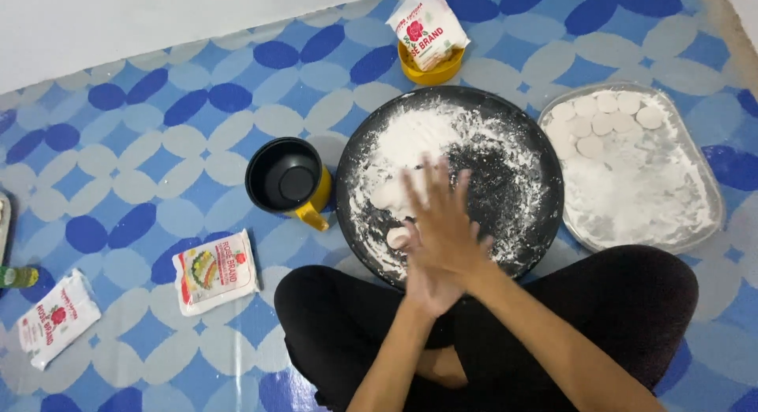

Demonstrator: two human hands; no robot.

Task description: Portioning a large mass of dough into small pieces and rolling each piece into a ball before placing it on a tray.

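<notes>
The right hand (444,222) lies palm-down across the left hand (422,279), pressed flat with fingers spread; whatever sits between them is hidden. They hover over the near rim of the round black flour-dusted tray (537,214), beside small white dough lumps (397,237).

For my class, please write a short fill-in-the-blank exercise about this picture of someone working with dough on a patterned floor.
1. The right hand and left hand are pressed together above the round ____ tray.
2. The flat dough discs lie on the ____ tray.
3. The cup with the black inside has a ____ handle.

Missing words: black; clear; yellow
</notes>
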